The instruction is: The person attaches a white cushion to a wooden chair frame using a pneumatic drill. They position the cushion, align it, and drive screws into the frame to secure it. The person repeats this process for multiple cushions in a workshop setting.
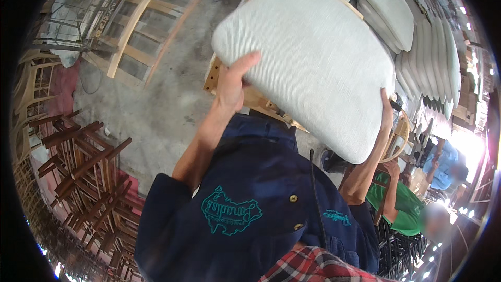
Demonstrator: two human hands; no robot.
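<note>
Between my two hands is a pale grey fabric-covered seat cushion point(308, 57), tilted, with rounded corners. My left hand point(236, 77) grips its near left edge, the thumb lying on the upper face and the other fingers hidden beneath. At the opposite side my right hand point(386, 109) grips the right edge, its fingers mostly out of sight. Below the cushion a wooden stand point(213, 74) with a row of holes partly shows; the cushion covers most of it.
Similar cushions stand in stacks point(430, 57) at the far right. Left lie a wooden pallet point(148, 31) and a wire rack point(68, 15); brown wooden chair frames point(86, 172) are piled nearer. A person in a green shirt point(399, 206) works at right, another in blue point(443, 163) beyond.
</note>
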